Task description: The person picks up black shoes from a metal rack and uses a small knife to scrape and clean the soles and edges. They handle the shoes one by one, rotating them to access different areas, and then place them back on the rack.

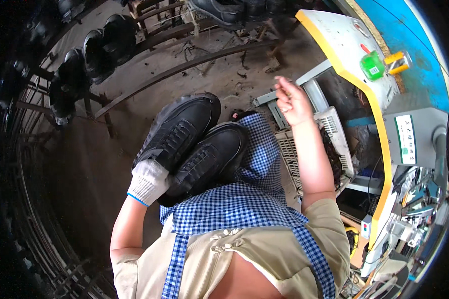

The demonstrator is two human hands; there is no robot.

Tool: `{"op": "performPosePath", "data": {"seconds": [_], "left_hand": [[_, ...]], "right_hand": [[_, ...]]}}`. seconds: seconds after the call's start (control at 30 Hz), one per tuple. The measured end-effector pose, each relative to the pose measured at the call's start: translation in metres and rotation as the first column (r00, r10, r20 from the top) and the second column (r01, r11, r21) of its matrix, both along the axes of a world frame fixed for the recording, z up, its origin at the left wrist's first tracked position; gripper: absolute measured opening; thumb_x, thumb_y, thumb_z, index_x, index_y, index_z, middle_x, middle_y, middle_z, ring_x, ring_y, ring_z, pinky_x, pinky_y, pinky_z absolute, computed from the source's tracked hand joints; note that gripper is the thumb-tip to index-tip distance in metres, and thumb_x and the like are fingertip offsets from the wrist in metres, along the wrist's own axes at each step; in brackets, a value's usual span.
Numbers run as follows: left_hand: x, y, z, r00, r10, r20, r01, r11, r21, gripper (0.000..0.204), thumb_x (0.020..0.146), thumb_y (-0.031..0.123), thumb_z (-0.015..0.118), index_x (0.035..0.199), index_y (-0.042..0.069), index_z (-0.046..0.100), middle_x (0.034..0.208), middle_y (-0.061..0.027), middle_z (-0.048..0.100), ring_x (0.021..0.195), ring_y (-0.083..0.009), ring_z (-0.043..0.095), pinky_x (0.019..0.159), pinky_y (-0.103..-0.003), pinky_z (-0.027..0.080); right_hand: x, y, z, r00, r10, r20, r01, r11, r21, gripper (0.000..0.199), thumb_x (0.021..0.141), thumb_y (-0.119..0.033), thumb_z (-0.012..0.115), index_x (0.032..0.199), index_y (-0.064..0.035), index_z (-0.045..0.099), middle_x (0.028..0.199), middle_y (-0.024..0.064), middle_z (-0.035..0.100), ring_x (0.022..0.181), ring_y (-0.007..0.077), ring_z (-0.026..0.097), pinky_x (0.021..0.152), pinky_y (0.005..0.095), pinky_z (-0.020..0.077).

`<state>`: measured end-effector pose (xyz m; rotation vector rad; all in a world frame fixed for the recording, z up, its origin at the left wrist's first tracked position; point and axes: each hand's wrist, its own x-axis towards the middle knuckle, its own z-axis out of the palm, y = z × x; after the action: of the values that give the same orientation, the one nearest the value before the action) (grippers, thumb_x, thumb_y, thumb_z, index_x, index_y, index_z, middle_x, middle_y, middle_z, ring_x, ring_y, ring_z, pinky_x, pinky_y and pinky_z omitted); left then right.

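Two black lace-up shoes lie side by side over my lap, toes pointing away: the left shoe [179,124] and the right shoe [212,154]. My left hand [151,178], in a white knitted glove with a blue cuff edge, grips them at the heel end; its fingers are partly hidden in the shoe openings. Bare and raised to the right of the shoes, my right hand [293,102] has loosely bent fingers, somewhat apart, and nothing visible in them. Beneath the shoes is a blue-and-white checked apron [224,209].
A white worktable [329,37] with a yellow edge curves along my right, carrying a green container [372,66] and a grey machine [424,134]. Under it stands a pale plastic basket [334,129] with dark contents. Racks with several black shoes [102,47] stand ahead and left.
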<state>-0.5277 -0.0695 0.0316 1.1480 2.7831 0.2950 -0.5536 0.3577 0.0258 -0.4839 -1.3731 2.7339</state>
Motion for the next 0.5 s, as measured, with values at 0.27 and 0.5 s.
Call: {"op": "performPosePath", "data": {"seconds": [0.27, 0.5], "left_hand": [[0.005, -0.005, -0.008, 0.962, 0.171, 0.214, -0.104, 0.950, -0.293, 0.039, 0.079, 0.024, 0.060, 0.111, 0.006, 0.070, 0.112, -0.0183, 0.067, 0.107, -0.0335, 0.063, 0.093, -0.040, 0.050], [0.005, -0.014, -0.027, 0.955, 0.168, 0.244, -0.111, 0.966, -0.233, 0.044, 0.079, 0.024, 0.060, 0.119, 0.007, 0.066, 0.117, -0.0192, 0.064, 0.110, -0.0350, 0.060, 0.095, -0.042, 0.048]], "right_hand": [[-0.019, -0.060, -0.033, 0.996, 0.080, 0.027, -0.084, 0.957, 0.278, 0.016, 0.096, -0.016, 0.062, 0.103, -0.0026, 0.067, 0.081, 0.0031, 0.063, 0.050, 0.0023, 0.046, 0.038, 0.0165, 0.0287], [-0.024, -0.074, -0.039, 0.999, 0.011, -0.038, 0.011, 0.846, 0.533, 0.017, 0.096, -0.017, 0.062, 0.103, -0.0029, 0.066, 0.080, 0.0018, 0.064, 0.053, 0.0027, 0.050, 0.043, 0.0188, 0.0360]]}}
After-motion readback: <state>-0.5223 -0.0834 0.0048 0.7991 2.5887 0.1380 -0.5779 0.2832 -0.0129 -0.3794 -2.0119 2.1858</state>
